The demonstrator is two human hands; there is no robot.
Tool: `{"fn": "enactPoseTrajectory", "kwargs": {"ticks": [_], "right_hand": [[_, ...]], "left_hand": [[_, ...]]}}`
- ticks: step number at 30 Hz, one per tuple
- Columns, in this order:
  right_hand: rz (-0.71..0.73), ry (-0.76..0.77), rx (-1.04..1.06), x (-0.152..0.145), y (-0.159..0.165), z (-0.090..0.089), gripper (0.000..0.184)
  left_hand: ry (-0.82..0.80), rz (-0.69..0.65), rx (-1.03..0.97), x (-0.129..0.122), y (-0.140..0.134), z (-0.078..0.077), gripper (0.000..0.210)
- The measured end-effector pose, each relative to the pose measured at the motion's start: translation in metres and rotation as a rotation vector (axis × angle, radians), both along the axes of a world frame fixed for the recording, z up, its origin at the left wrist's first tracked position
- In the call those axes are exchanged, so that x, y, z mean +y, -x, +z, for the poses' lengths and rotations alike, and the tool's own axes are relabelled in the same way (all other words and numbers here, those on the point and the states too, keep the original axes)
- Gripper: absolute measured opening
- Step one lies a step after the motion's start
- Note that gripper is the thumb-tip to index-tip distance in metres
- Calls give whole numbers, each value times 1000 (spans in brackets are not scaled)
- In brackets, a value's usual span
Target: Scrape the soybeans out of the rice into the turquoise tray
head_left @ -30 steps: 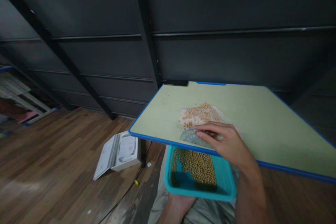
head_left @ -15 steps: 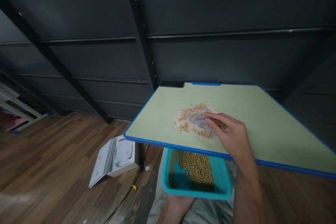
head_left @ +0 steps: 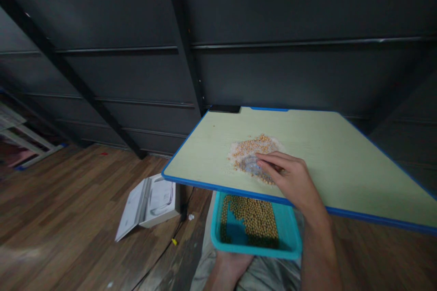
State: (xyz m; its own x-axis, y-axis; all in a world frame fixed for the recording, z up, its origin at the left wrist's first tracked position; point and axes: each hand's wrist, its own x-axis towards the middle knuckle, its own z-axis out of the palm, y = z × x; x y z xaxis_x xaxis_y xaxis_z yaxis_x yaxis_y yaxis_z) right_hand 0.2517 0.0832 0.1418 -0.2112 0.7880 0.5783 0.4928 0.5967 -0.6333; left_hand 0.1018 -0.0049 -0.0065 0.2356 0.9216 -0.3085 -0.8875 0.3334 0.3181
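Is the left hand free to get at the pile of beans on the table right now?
Probably not: the left hand is under the near side of the turquoise tray, apparently supporting it, and the tray and table edge lie between it and the pile of beans.

The tabletop (head_left: pixel 341 159) is a pale green panel with blue edging. A pile of yellow beans and white grains (head_left: pixel 252 147) is spread loosely on its surface. A flat black object (head_left: pixel 224 109) lies beyond the pile and to its left, at the far edge. Lower than the pile and to its left, the wood-plank floor (head_left: pixel 61 200) supports an open white box (head_left: pixel 150 202) and a black cable (head_left: pixel 184 213).
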Motion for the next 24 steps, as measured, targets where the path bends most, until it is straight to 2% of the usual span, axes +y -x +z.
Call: {"fn": "enactPoseTrajectory", "kwargs": {"ticks": [6,11,16,24], "right_hand": [[37,37,7,-1,0,-1,18],[26,79,9,-3,-4,3,15],[101,151,-44,-10,-10,8,16],[-2,65,-32,-2,-13,4,14]], "left_hand": [[0,-43,-200,0,1,-2,40],[-6,-31,-229,0,2,-5,34],[-30,-35,-244,1,2,-9,41],[-9,-65,-261,-1,3,-5,47]]}}
